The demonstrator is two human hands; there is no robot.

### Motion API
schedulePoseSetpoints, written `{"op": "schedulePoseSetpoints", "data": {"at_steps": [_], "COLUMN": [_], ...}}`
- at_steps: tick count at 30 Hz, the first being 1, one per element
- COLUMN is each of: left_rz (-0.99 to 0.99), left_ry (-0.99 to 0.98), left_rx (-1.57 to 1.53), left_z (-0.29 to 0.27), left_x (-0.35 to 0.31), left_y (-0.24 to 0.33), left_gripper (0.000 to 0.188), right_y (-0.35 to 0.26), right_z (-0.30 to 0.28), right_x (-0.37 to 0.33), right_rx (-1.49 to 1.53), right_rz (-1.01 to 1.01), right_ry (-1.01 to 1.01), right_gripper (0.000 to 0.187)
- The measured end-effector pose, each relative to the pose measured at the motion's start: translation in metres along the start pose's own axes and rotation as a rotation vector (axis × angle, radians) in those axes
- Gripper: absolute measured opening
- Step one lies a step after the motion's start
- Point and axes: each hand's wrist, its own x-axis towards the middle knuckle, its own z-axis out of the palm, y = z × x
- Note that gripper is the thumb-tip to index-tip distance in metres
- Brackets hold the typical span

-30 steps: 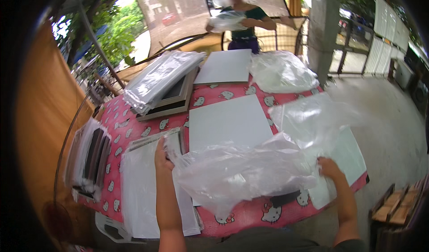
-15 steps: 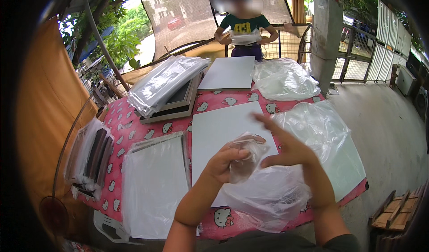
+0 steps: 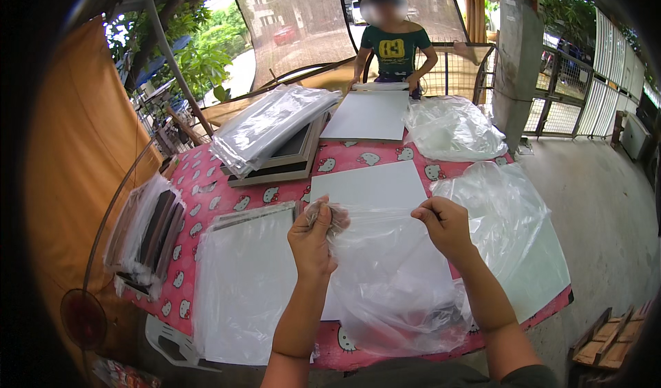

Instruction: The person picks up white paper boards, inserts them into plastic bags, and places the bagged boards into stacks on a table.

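Observation:
A transparent plastic bag (image 3: 392, 291) is stretched between my two hands over a white board (image 3: 368, 181) on the table. My left hand (image 3: 311, 240) is closed around a bunched part of the plastic. Opposite it, my right hand (image 3: 447, 228) pinches the upper edge, thumb against fingers. The bag's loose lower part hangs in folds toward the table's near edge, and the white board shows through it. Left of the board, close to my left forearm, lies a stack of plastic-wrapped flat panels (image 3: 244, 285).
A pink patterned cloth covers the table (image 3: 182, 250). Framed panels (image 3: 275, 171) carry plastic sleeves (image 3: 272, 123) at back left; wrapped dark frames (image 3: 148, 236) stand far left. Loose plastic (image 3: 454, 126) lies at back right. A co-worker (image 3: 396, 50) stands across, beside another white board (image 3: 365, 116).
My right hand, open before, has closed on the bag's edge. My hands have moved apart, spreading the bunched plastic. The co-worker has lowered the white bundle to the far board's edge.

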Motion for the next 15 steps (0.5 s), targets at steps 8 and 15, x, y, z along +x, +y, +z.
{"op": "schedulePoseSetpoints", "data": {"at_steps": [8,15], "left_rz": [-0.345,-0.474], "left_ry": [-0.369,-0.549], "left_rx": [0.264,-0.093], "left_z": [-0.021,-0.058], "left_x": [-0.025,-0.007], "left_y": [-0.015,0.014], "left_gripper": [0.016,0.016], "right_y": [0.011,0.017], "right_z": [-0.008,-0.004], "right_x": [-0.002,-0.053], "right_rx": [0.297,0.638], "right_rz": [-0.085,-0.161], "right_ry": [0.238,-0.996], "right_gripper": [0.009,0.016]}}
